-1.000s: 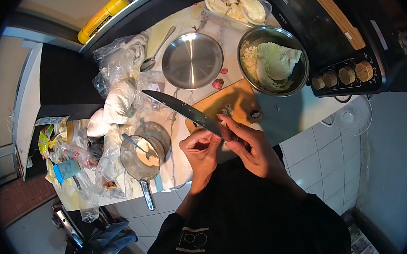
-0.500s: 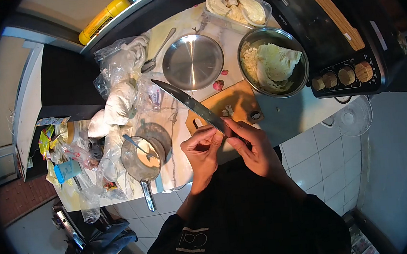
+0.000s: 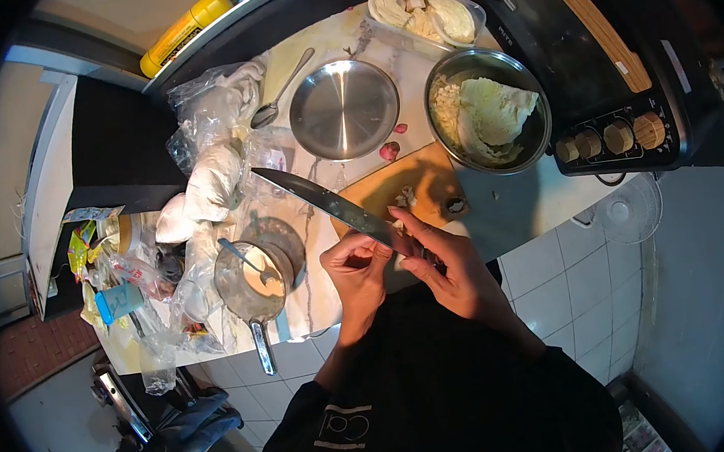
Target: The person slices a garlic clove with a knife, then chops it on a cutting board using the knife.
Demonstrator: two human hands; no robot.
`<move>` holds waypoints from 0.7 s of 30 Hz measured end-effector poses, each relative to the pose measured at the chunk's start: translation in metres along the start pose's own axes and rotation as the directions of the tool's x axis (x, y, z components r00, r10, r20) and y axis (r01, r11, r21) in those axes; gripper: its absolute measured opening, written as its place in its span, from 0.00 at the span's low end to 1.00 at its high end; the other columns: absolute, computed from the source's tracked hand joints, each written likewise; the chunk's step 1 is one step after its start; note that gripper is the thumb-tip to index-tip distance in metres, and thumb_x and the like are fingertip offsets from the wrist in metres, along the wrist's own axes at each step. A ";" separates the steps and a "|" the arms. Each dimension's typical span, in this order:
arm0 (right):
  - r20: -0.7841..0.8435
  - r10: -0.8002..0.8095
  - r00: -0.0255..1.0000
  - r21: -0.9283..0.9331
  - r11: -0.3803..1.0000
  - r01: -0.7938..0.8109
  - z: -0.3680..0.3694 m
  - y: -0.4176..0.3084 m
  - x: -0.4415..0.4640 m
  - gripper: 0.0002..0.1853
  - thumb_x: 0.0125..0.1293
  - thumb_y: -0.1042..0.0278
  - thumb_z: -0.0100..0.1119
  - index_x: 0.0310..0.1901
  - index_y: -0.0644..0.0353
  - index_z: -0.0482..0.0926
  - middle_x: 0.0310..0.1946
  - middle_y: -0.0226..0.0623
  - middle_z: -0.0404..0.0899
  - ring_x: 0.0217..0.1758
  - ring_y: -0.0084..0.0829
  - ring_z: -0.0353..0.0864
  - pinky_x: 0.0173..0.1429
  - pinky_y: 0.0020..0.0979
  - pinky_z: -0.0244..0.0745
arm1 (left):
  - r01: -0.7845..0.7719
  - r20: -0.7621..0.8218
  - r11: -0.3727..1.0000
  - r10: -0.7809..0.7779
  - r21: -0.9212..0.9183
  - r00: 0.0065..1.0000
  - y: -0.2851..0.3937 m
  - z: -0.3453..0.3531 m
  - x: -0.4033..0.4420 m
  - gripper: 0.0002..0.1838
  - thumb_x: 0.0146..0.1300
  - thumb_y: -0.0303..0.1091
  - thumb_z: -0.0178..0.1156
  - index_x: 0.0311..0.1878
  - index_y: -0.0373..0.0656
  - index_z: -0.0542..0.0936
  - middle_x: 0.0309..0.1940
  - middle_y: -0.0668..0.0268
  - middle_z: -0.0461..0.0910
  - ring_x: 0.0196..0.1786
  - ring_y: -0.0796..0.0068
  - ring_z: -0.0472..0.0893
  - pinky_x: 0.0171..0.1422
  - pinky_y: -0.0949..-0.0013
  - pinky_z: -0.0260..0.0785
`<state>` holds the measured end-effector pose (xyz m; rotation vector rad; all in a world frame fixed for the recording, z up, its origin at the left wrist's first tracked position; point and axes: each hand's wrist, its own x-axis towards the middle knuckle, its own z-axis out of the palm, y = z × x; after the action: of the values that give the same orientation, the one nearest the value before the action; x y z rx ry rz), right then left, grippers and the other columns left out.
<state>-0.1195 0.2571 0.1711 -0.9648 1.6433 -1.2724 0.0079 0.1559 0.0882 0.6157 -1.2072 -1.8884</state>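
Knife (image 3: 325,201) slants over the chopping board (image 3: 426,171), its near end clamped in the right hand (image 3: 455,274) (the handle is hidden), probably so the long blade points outward. The left hand (image 3: 356,274) has thumb and fingers bunched beside the blade, likely for fine control; whether they pinch anything, I cannot tell.

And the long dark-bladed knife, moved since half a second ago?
Yes. The long dark-bladed knife has swung: its tip sits lower and further left in the picture, farther from the round shiny metal plate.
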 end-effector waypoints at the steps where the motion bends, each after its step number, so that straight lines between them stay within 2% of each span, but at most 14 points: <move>1: 0.008 -0.001 1.000 0.004 1.000 0.001 0.000 0.002 0.000 0.31 0.70 0.74 0.58 0.74 0.60 0.62 0.37 0.37 0.76 0.34 0.23 0.69 0.43 0.24 0.69 | 0.001 0.000 1.000 -0.001 0.000 1.000 -0.002 -0.002 0.000 0.07 0.61 0.16 0.67 0.42 0.35 0.83 0.37 0.62 0.84 0.37 0.80 0.81 0.41 0.77 0.73; 6: 0.014 -0.003 1.000 0.030 1.000 0.002 0.000 0.002 -0.001 0.32 0.71 0.73 0.58 0.74 0.62 0.60 0.36 0.38 0.75 0.35 0.24 0.69 0.45 0.25 0.70 | -0.015 0.028 0.998 0.013 0.055 1.000 0.000 -0.001 0.000 0.08 0.61 0.16 0.67 0.42 0.35 0.82 0.38 0.62 0.83 0.36 0.80 0.80 0.39 0.77 0.72; 9: 0.043 0.027 0.999 0.035 0.999 -0.028 0.000 0.004 0.000 0.32 0.71 0.73 0.58 0.74 0.63 0.60 0.41 0.41 0.77 0.36 0.24 0.69 0.47 0.25 0.70 | -0.009 0.018 0.999 0.008 0.042 1.000 -0.001 -0.001 0.000 0.09 0.60 0.16 0.67 0.43 0.36 0.82 0.38 0.62 0.83 0.35 0.81 0.80 0.39 0.78 0.72; 11: -0.026 -0.118 0.993 0.011 0.993 0.119 0.005 0.016 -0.001 0.31 0.72 0.73 0.57 0.74 0.64 0.60 0.49 0.41 0.79 0.37 0.23 0.70 0.49 0.24 0.70 | -0.017 0.009 1.000 0.017 0.013 1.000 0.000 0.004 0.001 0.09 0.60 0.16 0.67 0.43 0.36 0.83 0.38 0.61 0.83 0.35 0.80 0.80 0.39 0.78 0.72; 12: -0.027 -0.117 0.993 0.011 0.993 0.118 0.005 0.016 -0.001 0.31 0.72 0.73 0.57 0.74 0.64 0.60 0.49 0.41 0.79 0.37 0.23 0.70 0.49 0.24 0.70 | -0.028 0.000 0.999 0.028 -0.017 1.000 0.000 0.005 0.001 0.09 0.60 0.15 0.67 0.42 0.36 0.83 0.37 0.61 0.83 0.36 0.80 0.80 0.39 0.79 0.72; 14: 0.012 -0.022 1.000 0.164 0.986 0.020 0.006 0.014 -0.001 0.30 0.73 0.73 0.56 0.73 0.65 0.60 0.55 0.38 0.79 0.37 0.22 0.70 0.49 0.22 0.70 | -0.022 -0.001 1.000 0.022 -0.014 1.000 -0.002 0.003 0.000 0.09 0.60 0.15 0.67 0.43 0.37 0.83 0.37 0.61 0.83 0.36 0.80 0.80 0.40 0.78 0.72; 18: -0.027 -0.065 0.998 0.126 0.990 0.068 0.007 0.012 0.001 0.28 0.74 0.74 0.54 0.73 0.65 0.61 0.54 0.34 0.78 0.36 0.20 0.67 0.47 0.20 0.69 | -0.032 -0.005 0.999 0.032 -0.036 0.999 0.000 0.005 0.003 0.10 0.60 0.15 0.67 0.43 0.37 0.83 0.38 0.61 0.83 0.37 0.79 0.81 0.40 0.77 0.73; 20: 0.026 0.037 0.999 0.168 0.985 -0.041 0.003 0.004 0.001 0.28 0.73 0.76 0.53 0.73 0.65 0.62 0.60 0.38 0.77 0.43 0.19 0.73 0.51 0.21 0.71 | -0.030 0.002 0.999 0.030 -0.028 1.000 -0.001 0.004 0.003 0.10 0.60 0.15 0.67 0.44 0.37 0.83 0.39 0.60 0.83 0.38 0.78 0.81 0.41 0.76 0.73; 21: 0.025 0.037 0.999 0.167 0.985 -0.040 0.003 0.004 0.001 0.28 0.73 0.76 0.53 0.73 0.65 0.62 0.60 0.38 0.77 0.43 0.19 0.73 0.51 0.21 0.71 | -0.030 0.007 0.999 0.030 -0.018 1.000 -0.001 0.003 0.003 0.10 0.60 0.15 0.67 0.44 0.37 0.83 0.40 0.59 0.84 0.38 0.78 0.82 0.41 0.76 0.74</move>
<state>-0.1177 0.2558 0.1668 -0.8376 1.5043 -1.3459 0.0032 0.1556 0.0884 0.5776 -1.1965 -1.8760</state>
